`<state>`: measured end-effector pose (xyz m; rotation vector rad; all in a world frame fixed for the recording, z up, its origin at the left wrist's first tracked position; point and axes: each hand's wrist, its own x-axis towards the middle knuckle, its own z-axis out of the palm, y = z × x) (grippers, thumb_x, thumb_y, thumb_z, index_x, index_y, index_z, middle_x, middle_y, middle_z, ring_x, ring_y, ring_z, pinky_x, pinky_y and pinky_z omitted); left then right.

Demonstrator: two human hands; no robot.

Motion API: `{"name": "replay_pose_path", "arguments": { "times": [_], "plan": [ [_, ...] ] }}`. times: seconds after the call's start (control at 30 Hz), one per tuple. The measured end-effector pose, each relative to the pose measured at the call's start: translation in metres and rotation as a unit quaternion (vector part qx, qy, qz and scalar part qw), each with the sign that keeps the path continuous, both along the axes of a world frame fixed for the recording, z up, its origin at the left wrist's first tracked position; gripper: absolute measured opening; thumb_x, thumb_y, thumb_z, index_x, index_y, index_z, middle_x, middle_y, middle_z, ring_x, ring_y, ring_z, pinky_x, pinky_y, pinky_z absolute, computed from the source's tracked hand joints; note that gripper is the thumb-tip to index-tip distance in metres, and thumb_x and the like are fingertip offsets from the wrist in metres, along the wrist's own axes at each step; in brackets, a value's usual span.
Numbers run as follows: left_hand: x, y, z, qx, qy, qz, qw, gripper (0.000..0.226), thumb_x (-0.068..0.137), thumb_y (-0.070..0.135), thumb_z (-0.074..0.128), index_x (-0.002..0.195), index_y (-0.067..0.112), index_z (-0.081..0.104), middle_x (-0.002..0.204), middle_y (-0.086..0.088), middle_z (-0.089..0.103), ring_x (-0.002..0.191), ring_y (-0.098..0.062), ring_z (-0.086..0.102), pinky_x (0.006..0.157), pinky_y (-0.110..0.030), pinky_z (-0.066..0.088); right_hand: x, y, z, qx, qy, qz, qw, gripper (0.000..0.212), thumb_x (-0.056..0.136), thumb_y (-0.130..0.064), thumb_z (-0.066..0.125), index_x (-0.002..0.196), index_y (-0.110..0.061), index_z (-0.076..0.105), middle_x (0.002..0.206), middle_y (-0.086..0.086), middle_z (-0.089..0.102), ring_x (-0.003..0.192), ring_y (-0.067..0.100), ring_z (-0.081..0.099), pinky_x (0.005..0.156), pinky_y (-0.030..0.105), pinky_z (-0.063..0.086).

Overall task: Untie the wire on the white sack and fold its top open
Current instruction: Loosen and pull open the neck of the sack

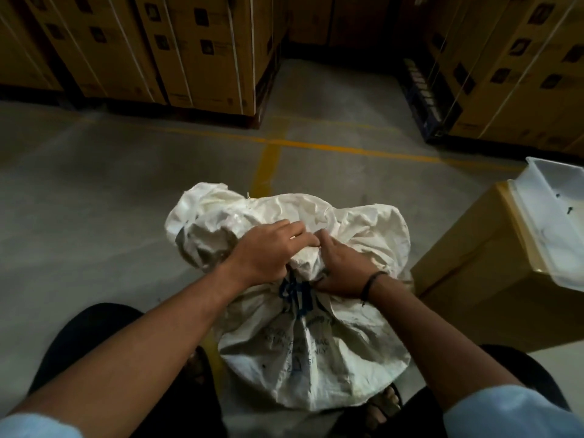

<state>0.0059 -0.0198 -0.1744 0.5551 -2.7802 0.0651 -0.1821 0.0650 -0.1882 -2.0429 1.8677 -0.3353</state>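
My left hand (268, 251) lies over the bunched neck of the white sack (303, 336), fingers (295, 237) curled together and pressing into the cloth. My right hand (343, 273) clamps the same neck from the other side, thumb low, fingers tucked into the folds. I cannot make out the wire itself among the creases.

The sack stands upright on the floor (94, 200) between my knees, its long axis vertical and its mouth pointing up and away from me. It is coarse woven plastic, grimy and deeply crumpled, with blue and dark print on the side facing me. Above my hands the loose top flares out in a ruffled crown.

Right of the sack sits a cardboard box (480, 279) carrying a clear plastic tray (550, 222). Beyond the sack, yellow lines (316, 147) cross the smooth concrete toward stacked strapped cartons (196, 49).
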Motion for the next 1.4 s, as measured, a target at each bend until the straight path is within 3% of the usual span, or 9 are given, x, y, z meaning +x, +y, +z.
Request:
{"name": "replay_pose_path", "arguments": {
  "times": [0.23, 0.4, 0.63, 0.77, 0.9, 0.97, 1.1, 1.2, 1.4],
  "plan": [
    [0.018, -0.024, 0.005, 0.066, -0.081, 0.150, 0.983, 0.045, 0.070, 0.038, 0.073, 0.113, 0.042, 0.063, 0.097, 0.010, 0.070, 0.088, -0.018, 0.057, 0.065, -0.032, 0.046, -0.017, 0.001, 0.011, -0.130, 0.203, 0.071, 0.968, 0.060, 0.080, -0.018, 0.057, 0.135, -0.028, 0.036, 0.103, 0.005, 0.069, 0.071, 0.034, 0.065, 0.054, 0.033, 0.043],
    [0.044, -0.050, 0.015, -0.005, -0.132, 0.263, 0.956, 0.049, 0.076, 0.029, 0.063, 0.125, 0.031, 0.061, 0.114, -0.001, 0.070, 0.107, -0.031, 0.055, 0.086, -0.043, 0.044, -0.035, 0.015, 0.010, -0.134, 0.238, 0.014, 0.962, 0.067, 0.085, -0.015, 0.053, 0.144, -0.030, 0.026, 0.109, 0.005, 0.068, 0.070, 0.033, 0.065, 0.053, 0.032, 0.043],
    [0.024, -0.023, 0.024, -0.121, 0.052, 0.169, 0.977, 0.041, 0.086, 0.017, 0.050, 0.119, 0.030, 0.070, 0.127, 0.007, 0.066, 0.127, -0.033, 0.052, 0.106, -0.052, 0.034, -0.039, 0.036, 0.004, -0.017, 0.238, 0.033, 0.970, 0.090, 0.082, -0.082, 0.029, 0.153, -0.029, 0.012, 0.118, 0.001, 0.042, 0.105, 0.023, 0.043, 0.095, 0.043, 0.036],
    [0.008, -0.006, 0.026, -0.109, 0.131, 0.044, 0.984, 0.032, 0.085, 0.009, 0.051, 0.101, 0.017, 0.078, 0.098, -0.004, 0.076, 0.096, -0.030, 0.071, 0.103, -0.046, 0.049, -0.037, 0.037, 0.017, 0.037, 0.038, 0.013, 0.999, 0.045, 0.083, -0.063, 0.062, 0.105, -0.029, 0.045, 0.105, -0.003, 0.043, 0.099, 0.021, 0.047, 0.084, 0.033, 0.040],
    [-0.007, 0.011, 0.033, -0.094, 0.192, 0.056, 0.975, 0.024, 0.078, 0.007, 0.069, 0.100, 0.015, 0.072, 0.094, -0.005, 0.071, 0.086, -0.031, 0.066, 0.078, -0.041, 0.051, -0.019, 0.035, 0.019, 0.018, -0.083, -0.042, 0.995, 0.093, 0.061, -0.047, 0.089, 0.134, -0.023, 0.037, 0.124, -0.004, 0.050, 0.108, 0.016, 0.053, 0.092, 0.030, 0.048],
    [-0.012, 0.022, 0.037, -0.042, 0.143, 0.056, 0.987, 0.042, 0.071, 0.013, 0.069, 0.112, 0.018, 0.065, 0.105, -0.001, 0.066, 0.099, -0.029, 0.061, 0.087, -0.043, 0.046, -0.006, 0.035, 0.010, 0.060, -0.063, -0.086, 0.992, 0.107, 0.066, -0.039, 0.086, 0.148, -0.027, 0.019, 0.122, 0.002, 0.060, 0.107, 0.022, 0.060, 0.091, 0.036, 0.052],
    [0.004, 0.022, 0.032, 0.106, -0.112, 0.126, 0.980, 0.084, 0.071, 0.052, 0.060, 0.146, 0.031, 0.030, 0.142, -0.005, 0.031, 0.130, -0.030, 0.031, 0.111, -0.047, 0.027, 0.000, 0.032, 0.004, -0.024, 0.151, -0.109, 0.982, 0.061, 0.082, -0.031, 0.066, 0.134, -0.023, 0.036, 0.101, 0.009, 0.069, 0.089, 0.033, 0.065, 0.074, 0.039, 0.051],
    [0.018, 0.030, 0.031, 0.090, -0.183, 0.118, 0.972, 0.086, 0.070, 0.083, 0.053, 0.135, 0.026, 0.049, 0.156, -0.005, 0.026, 0.145, -0.032, 0.020, 0.120, -0.050, 0.017, 0.019, 0.039, 0.003, -0.122, 0.209, 0.009, 0.970, 0.053, 0.078, -0.028, 0.067, 0.126, -0.012, 0.051, 0.089, 0.011, 0.065, 0.075, 0.036, 0.064, 0.066, 0.040, 0.048],
    [0.024, 0.035, 0.031, 0.231, -0.208, 0.129, 0.942, 0.075, 0.070, 0.048, 0.080, 0.130, 0.028, 0.041, 0.115, 0.002, 0.064, 0.089, -0.020, 0.061, 0.072, -0.034, 0.051, 0.045, 0.045, 0.007, -0.144, 0.210, 0.078, 0.964, 0.086, 0.067, -0.044, 0.070, 0.142, -0.017, 0.037, 0.097, 0.009, 0.065, 0.070, 0.035, 0.065, 0.051, 0.037, 0.048]
  ]
}}
